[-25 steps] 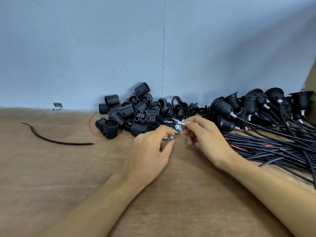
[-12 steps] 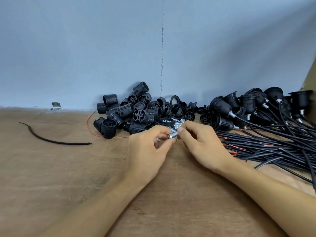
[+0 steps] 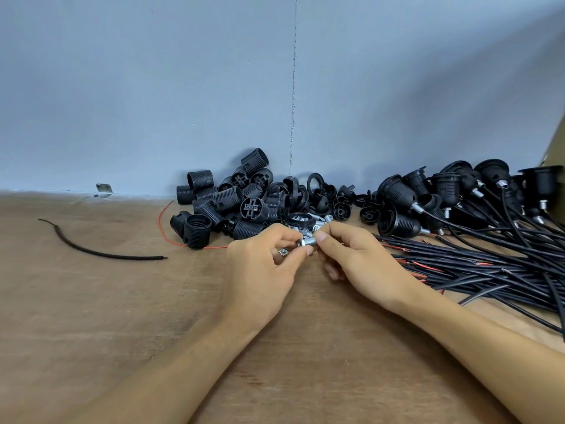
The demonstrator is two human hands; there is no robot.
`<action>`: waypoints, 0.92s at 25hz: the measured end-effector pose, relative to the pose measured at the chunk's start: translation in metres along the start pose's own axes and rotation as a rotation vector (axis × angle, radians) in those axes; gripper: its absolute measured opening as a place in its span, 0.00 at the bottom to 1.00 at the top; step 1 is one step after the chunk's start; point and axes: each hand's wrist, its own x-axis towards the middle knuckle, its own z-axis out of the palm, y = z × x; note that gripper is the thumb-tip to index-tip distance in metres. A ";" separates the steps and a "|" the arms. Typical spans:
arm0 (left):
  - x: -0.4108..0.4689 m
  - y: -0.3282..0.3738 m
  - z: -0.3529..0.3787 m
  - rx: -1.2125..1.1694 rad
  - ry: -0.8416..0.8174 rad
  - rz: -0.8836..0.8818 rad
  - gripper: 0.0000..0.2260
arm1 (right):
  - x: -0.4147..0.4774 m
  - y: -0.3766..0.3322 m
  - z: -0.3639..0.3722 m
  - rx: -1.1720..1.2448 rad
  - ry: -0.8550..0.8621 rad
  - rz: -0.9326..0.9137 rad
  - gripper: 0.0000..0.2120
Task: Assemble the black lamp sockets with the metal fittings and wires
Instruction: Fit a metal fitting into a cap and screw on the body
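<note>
A small threaded metal fitting (image 3: 307,241) is pinched from both sides, by my left hand (image 3: 263,267) at its left end and my right hand (image 3: 354,261) at its right end. A metal nut (image 3: 282,252) sits in my left hand's curled fingers. Just behind my hands lie several loose metal fittings (image 3: 318,223) on the wooden table (image 3: 91,316). A heap of black threaded socket shells (image 3: 226,203) lies against the wall. To the right lie assembled sockets (image 3: 397,191) with black wires (image 3: 477,261).
A loose black wire piece (image 3: 101,250) lies on the table at the left, and a thin red wire (image 3: 163,231) curls beside the shell heap. A small metal bracket (image 3: 104,190) sits at the wall's base. Black rings and caps (image 3: 333,200) lie mid-back.
My right hand has brought the fitting down from the pile to my left hand's fingertips. Both hands now meet on it, slightly nearer to me.
</note>
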 end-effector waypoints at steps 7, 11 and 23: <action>0.000 -0.002 0.000 -0.017 -0.028 0.008 0.14 | 0.004 -0.002 0.003 0.094 -0.029 0.100 0.20; 0.001 -0.002 0.000 -0.039 -0.046 -0.022 0.11 | 0.003 -0.002 0.001 0.108 -0.034 0.104 0.21; 0.002 0.003 -0.003 -0.058 -0.038 -0.061 0.13 | 0.003 0.000 -0.001 0.322 0.010 -0.002 0.06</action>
